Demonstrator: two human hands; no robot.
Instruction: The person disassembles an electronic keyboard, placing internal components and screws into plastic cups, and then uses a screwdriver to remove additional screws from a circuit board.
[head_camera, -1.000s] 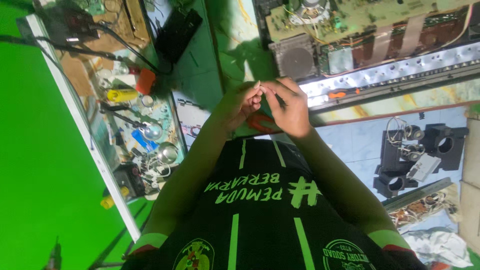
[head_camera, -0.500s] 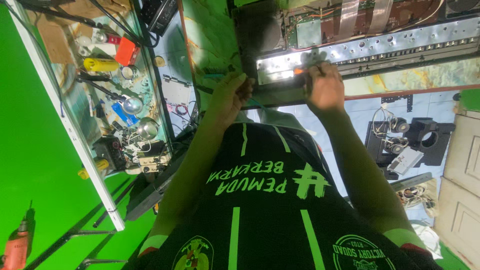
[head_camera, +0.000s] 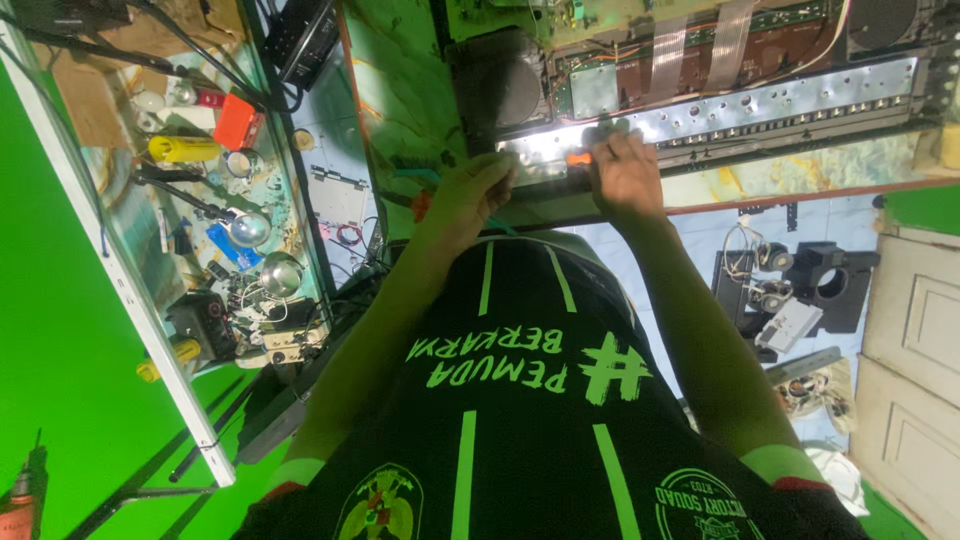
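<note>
A second ago both hands met near the chest over something small; now they are out on the long silvery metal strip at the front edge of the opened electronics chassis, so the work has shifted onto the strip; the right hand pinches a small orange-handled tool, tip pointing left along the strip; the left hand rests curled at the strip's left end, its grip hidden.

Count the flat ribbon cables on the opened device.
2. Both ribbon cables run across the circuit board above the lit metal strip: one just above the right hand, the other beside it further right. More may be hidden.
</note>
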